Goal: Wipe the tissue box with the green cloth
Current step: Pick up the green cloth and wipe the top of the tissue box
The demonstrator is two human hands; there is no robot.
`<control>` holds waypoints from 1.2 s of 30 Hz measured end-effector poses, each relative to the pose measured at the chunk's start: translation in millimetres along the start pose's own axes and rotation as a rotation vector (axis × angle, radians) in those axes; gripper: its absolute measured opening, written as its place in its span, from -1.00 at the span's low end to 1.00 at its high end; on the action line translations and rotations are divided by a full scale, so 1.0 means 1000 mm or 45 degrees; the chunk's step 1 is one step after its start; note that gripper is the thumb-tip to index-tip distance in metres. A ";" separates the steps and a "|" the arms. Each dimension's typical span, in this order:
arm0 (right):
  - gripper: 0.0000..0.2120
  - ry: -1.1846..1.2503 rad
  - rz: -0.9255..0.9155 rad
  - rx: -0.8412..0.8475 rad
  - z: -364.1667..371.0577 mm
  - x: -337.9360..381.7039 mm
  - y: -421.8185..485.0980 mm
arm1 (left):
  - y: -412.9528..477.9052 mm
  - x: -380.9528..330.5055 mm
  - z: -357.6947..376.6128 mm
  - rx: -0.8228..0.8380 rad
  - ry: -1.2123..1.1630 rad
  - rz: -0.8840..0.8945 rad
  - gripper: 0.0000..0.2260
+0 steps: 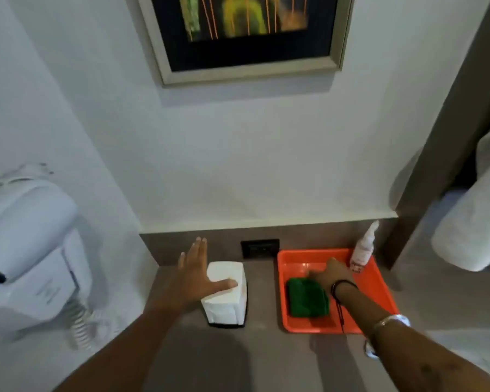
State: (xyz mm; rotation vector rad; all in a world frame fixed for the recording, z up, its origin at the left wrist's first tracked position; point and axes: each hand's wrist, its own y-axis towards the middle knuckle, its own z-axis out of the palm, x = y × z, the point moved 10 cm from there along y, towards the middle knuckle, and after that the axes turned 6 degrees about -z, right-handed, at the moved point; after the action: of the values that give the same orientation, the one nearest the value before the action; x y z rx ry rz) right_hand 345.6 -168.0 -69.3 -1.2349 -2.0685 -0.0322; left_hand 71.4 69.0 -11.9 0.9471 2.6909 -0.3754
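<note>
Grey stone-look surface (266,360) is being viewed from above, set against a white wall with a framed picture (245,35) and a wall-mounted hair dryer (26,250) at the left. A white tissue box (227,301) in a dark holder is being steadied near the middle of the surface, with the left hand (194,278) spread flat and open, thumb lying on the box top and fingers reaching past its left side; nothing is being gripped by it. Just to the right, an orange tray (379,290) is being reached into by the right hand (328,275), which is hovering at the far edge of the folded green cloth (307,299). Whether the cloth is already being pinched cannot be told, since the fingers are blurred and partly hidden. A small spray bottle (362,250) is standing at the tray's back right corner. The pick-up step is judged to be in hand, with wiping not yet begun. Next, a firm grip on the cloth is being called for, then a carry leftward onto the box top.
</note>
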 end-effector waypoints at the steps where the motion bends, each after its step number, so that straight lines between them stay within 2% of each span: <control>1: -0.31 0.030 0.091 0.052 0.014 -0.018 0.003 | 0.001 0.005 0.013 0.086 0.036 -0.031 0.38; 3: -0.25 0.118 0.231 0.160 0.041 -0.043 0.004 | 0.004 0.010 0.032 0.201 0.101 -0.057 0.44; 5: -0.28 0.199 0.285 0.217 0.064 -0.054 0.008 | 0.008 0.012 0.043 0.246 0.133 -0.078 0.46; 10: -0.38 0.394 0.360 0.212 0.082 -0.065 0.026 | 0.018 -0.002 0.051 0.314 0.176 -0.047 0.40; 17: -0.46 0.832 0.548 0.256 0.096 -0.067 0.022 | 0.016 0.001 0.054 0.252 0.146 -0.054 0.32; 20: -0.56 0.995 0.502 0.172 0.086 -0.053 0.013 | 0.018 0.006 0.058 0.225 0.051 -0.013 0.33; 24: -0.58 1.202 0.439 -0.026 0.066 -0.041 0.001 | 0.018 0.011 0.057 0.130 -0.015 0.061 0.34; 27: -0.78 1.417 0.344 -0.110 0.059 -0.015 -0.010 | 0.019 0.010 0.058 0.068 -0.037 0.117 0.32; 31: -0.69 1.580 0.180 -0.041 0.071 0.044 -0.018 | 0.018 0.011 0.057 0.061 0.035 0.149 0.29; 34: -0.66 1.508 0.125 -0.092 0.079 0.077 -0.024 | 0.016 0.015 0.057 0.074 0.002 0.147 0.32; 36: -0.75 1.206 0.008 -0.193 0.074 0.098 -0.031 | 0.015 0.016 0.061 0.101 -0.025 0.153 0.36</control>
State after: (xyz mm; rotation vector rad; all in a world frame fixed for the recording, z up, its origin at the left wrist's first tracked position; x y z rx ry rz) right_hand 251.8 -83.4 -57.0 -1.0169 -1.2408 -0.6518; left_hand 78.9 69.6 -76.2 1.1156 2.6031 -0.4665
